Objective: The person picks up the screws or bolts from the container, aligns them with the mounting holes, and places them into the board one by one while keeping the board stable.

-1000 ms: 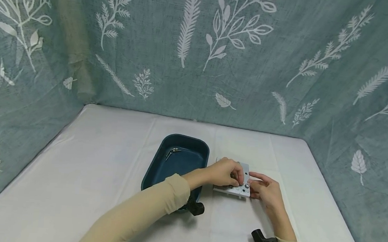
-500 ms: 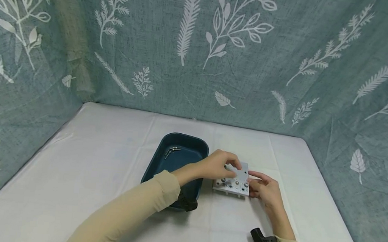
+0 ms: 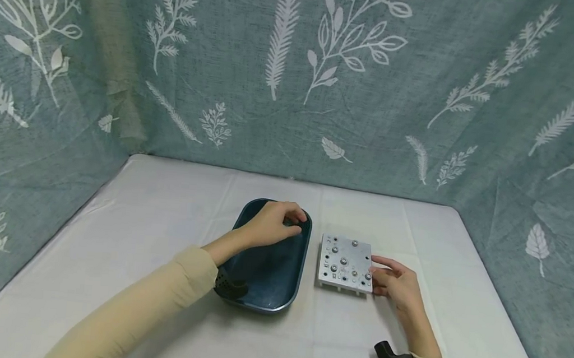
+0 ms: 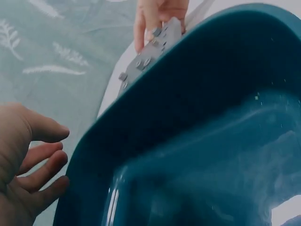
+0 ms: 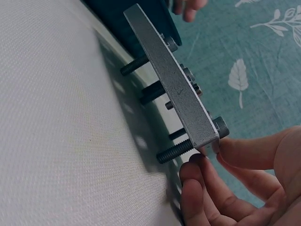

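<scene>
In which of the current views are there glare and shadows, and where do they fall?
Left wrist: a thin bright streak at lower left inside the tray, a white patch at lower right that looks like glare; right wrist: the plate casts a shadow with light spots on the cloth; head: soft shadow below the left sleeve.

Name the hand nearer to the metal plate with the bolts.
Right. The right hand holds the metal plate at its right edge in the head view; the left hand is apart from it, over the dark blue tray.
</scene>
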{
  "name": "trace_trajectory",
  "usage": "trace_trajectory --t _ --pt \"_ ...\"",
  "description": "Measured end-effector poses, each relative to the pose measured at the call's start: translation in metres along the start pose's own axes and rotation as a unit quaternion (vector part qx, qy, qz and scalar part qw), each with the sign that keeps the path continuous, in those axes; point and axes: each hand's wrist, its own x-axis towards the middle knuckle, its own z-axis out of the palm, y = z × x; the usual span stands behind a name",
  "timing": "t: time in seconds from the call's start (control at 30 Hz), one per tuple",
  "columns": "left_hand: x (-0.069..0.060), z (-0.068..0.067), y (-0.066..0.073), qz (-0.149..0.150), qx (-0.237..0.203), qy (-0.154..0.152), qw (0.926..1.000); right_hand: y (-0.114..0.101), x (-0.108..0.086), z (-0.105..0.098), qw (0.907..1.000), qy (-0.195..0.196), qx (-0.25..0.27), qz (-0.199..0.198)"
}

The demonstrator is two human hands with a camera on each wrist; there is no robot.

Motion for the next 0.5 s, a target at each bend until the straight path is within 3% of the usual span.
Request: trace_trajectory --t 0.17,0.5 --pt "-0.006 -0.009 -0.012 -0.048 -0.012 0.006 0.9988 0.0 0.001 -0.001 1.0 0.004 -0.002 0.001" --pt "-0.011 -0.016 -0.033 -0.112 -0.035 -0.018 0.9929 0.001 0.001 -0.001 1.0 -0.004 0.004 -0.002"
